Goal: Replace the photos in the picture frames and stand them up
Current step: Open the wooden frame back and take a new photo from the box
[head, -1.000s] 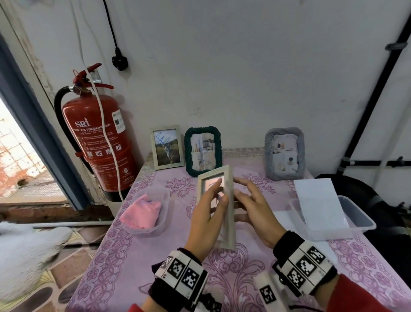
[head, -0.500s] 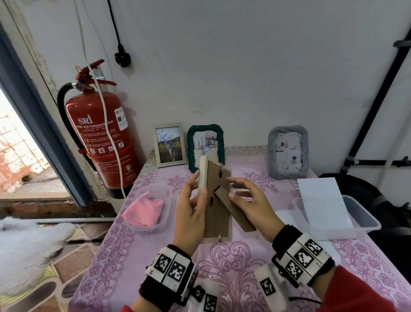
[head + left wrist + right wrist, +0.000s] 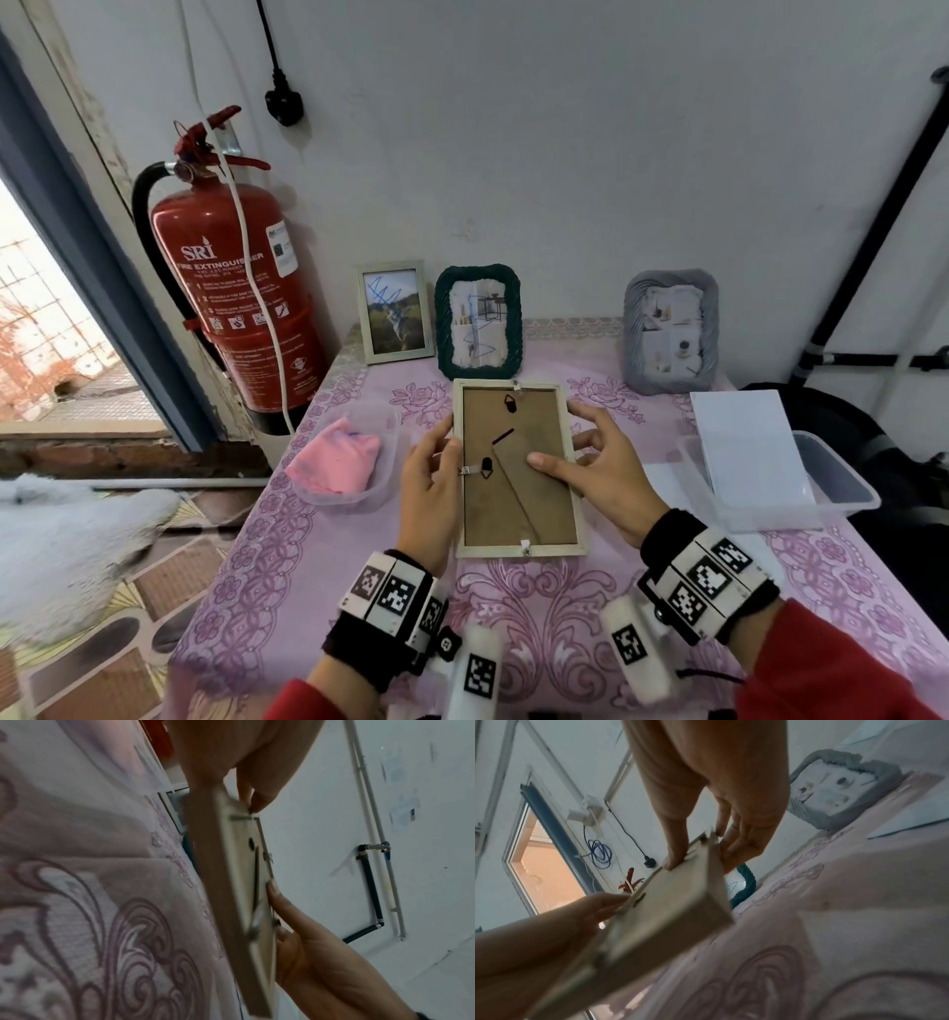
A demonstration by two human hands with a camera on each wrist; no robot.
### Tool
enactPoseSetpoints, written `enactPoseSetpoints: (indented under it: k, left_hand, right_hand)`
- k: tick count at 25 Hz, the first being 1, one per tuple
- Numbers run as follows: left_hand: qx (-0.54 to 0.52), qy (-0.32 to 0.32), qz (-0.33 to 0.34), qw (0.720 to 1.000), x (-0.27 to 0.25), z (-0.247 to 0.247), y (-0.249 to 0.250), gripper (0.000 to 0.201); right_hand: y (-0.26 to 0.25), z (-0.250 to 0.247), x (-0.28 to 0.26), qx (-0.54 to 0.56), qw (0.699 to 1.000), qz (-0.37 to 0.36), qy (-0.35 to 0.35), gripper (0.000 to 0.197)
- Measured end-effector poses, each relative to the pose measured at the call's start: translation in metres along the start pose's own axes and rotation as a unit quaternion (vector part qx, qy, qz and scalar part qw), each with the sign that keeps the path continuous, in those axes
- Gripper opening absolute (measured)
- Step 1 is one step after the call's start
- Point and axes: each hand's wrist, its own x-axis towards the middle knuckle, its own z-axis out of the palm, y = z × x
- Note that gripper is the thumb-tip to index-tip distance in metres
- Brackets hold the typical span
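The pale wooden picture frame (image 3: 517, 468) is gripped by its left edge in the left hand (image 3: 429, 493), while the right hand (image 3: 598, 470) clasps the right edge, thumb pressed on the folded easel stand (image 3: 518, 483). Half a second ago it was held edge-on; now its brown backing (image 3: 508, 421) is turned upward, so the retaining tabs can be reached. It is held just above the tablecloth (image 3: 539, 606), between both hands, long axis running away from the person. Beyond the fingers, three frames stand by the wall.

We are looking at a table (image 3: 359, 575) wearing a purple flowered cloth. Three picture frames (image 3: 394, 311) are standing along its far edge, a tub (image 3: 382, 462) holding pink cloth is sitting left, and another tub (image 3: 842, 488) holding white paper right.
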Motion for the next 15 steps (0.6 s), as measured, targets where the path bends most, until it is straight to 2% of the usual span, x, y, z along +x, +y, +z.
enactPoseSetpoints:
  k: [3, 8, 12, 15]
  left_hand:
    - [0.064, -0.035, -0.056, 0.996, 0.001, -0.009, -0.011, 0.033]
    - [0.134, -0.090, -0.121, 0.979, -0.003, -0.017, -0.024, 0.045]
    - [0.173, -0.104, -0.153, 0.967, 0.003, -0.019, -0.031, 0.050]
    - [0.189, -0.120, -0.169, 0.960, 0.007, -0.020, -0.033, 0.054]
  right_hand:
    - [0.009, -0.005, -0.003, -0.074, 0.997, 0.009, -0.004, 0.074]
    - [0.022, -0.009, -0.002, -0.145, 0.985, 0.053, -0.076, 0.053]
    - [0.028, -0.015, 0.002, -0.119, 0.980, 0.079, -0.139, 0.042]
    - [0.030, -0.015, 0.004, -0.099, 0.976, 0.108, -0.160, 0.038]
